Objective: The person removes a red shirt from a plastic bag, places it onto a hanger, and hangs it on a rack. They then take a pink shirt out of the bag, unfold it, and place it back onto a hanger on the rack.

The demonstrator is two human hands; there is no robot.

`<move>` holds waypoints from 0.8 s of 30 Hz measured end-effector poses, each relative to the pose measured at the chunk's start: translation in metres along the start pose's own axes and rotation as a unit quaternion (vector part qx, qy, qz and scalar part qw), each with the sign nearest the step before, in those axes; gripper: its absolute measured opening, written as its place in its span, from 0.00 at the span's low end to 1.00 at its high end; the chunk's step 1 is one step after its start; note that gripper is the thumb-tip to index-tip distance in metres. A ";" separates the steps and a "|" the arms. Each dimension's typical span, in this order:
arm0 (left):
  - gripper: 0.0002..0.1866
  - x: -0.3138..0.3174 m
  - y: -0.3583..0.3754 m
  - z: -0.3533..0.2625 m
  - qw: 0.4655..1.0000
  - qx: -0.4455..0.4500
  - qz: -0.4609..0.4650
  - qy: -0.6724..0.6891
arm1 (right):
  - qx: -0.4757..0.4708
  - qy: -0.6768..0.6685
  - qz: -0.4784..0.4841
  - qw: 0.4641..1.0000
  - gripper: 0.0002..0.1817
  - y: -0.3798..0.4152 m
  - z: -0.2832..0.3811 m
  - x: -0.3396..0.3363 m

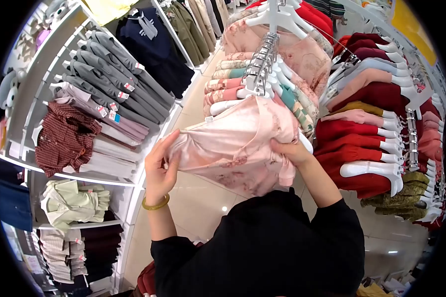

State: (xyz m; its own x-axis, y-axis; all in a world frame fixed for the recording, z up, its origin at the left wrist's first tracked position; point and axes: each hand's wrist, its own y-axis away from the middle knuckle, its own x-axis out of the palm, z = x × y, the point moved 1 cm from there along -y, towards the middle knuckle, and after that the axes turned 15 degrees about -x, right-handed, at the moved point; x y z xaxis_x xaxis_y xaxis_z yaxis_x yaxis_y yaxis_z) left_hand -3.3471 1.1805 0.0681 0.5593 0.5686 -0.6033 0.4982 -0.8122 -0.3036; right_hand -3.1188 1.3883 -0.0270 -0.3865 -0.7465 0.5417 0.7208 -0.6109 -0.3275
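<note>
A pale pink floral garment (223, 153) is spread between my hands in front of the rack. My left hand (162, 161), with a yellowish bangle at the wrist, pinches its left edge between thumb and fingers. At the garment's right side, my right hand (291, 151) grips the cloth, some of its fingers hidden behind the fabric. A white hanger end (306, 142) shows just beside that hand. Above the garment, more patterned tops (223, 89) hang close together on a metal rail with notches (261, 67).
Red and maroon clothes (354, 148) hang on a rack to the right. Grey trousers (114, 74) and a checked shirt (67, 136) hang on the left wall shelving. A light green top (77, 200) is lower down. Tiled floor (203, 190) lies below.
</note>
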 end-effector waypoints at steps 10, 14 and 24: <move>0.12 -0.001 0.012 -0.016 0.996 0.005 -0.063 -0.064 | -0.103 -0.051 -0.112 0.987 0.18 -0.009 0.007 0.020; 0.15 -0.001 0.020 -0.014 0.993 -0.035 -0.047 -0.101 | -0.097 0.149 -0.057 0.982 0.28 0.015 0.005 0.002; 0.12 0.009 0.030 0.004 0.900 0.072 -0.207 -0.375 | -0.248 0.475 0.194 0.822 0.16 0.042 0.044 0.018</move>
State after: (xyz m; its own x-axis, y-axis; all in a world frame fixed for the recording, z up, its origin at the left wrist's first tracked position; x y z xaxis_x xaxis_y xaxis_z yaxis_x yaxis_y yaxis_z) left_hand -3.3298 1.1602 0.0509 -0.2877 0.6222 -0.7281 0.4394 -0.5898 -0.6776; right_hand -3.0704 1.3611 0.0025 -0.6279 -0.6352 -0.4498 0.6638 -0.1353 -0.7356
